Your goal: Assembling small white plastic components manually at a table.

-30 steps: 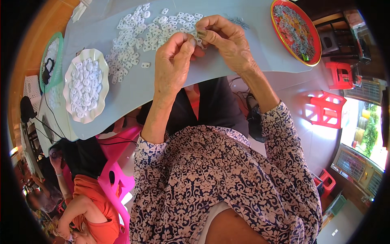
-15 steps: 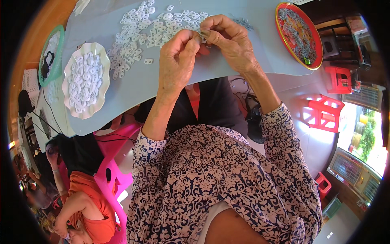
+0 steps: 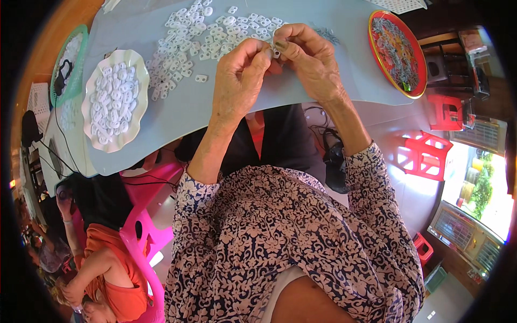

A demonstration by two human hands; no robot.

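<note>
Above the near part of the table, my two hands meet fingertip to fingertip. My left hand (image 3: 240, 76) is closed, thumb pressed to the forefinger. My right hand (image 3: 313, 63) pinches too, its thumb and forefinger close to the left ones. Between them shows a small white plastic piece (image 3: 276, 53), mostly covered by the fingers; whether something smaller is held with it cannot be seen. Many similar white pieces with two holes (image 3: 202, 40) lie scattered just beyond and left of my hands. A small heap of thin grey pieces (image 3: 326, 35) lies past my right hand.
A wavy-edged white dish (image 3: 141, 102) full of white pieces stands at the left of the grey-blue table (image 3: 177, 114). At the right is a red round tray (image 3: 420, 81) of grey bits. A person in orange (image 3: 116, 264) sits at lower left by a pink chair (image 3: 145, 215). Red stools (image 3: 428, 153) stand right.
My hands stay pinched together and sit slightly further right in the picture. More of the white piece shows between the fingertips. The whole view has shifted a little.
</note>
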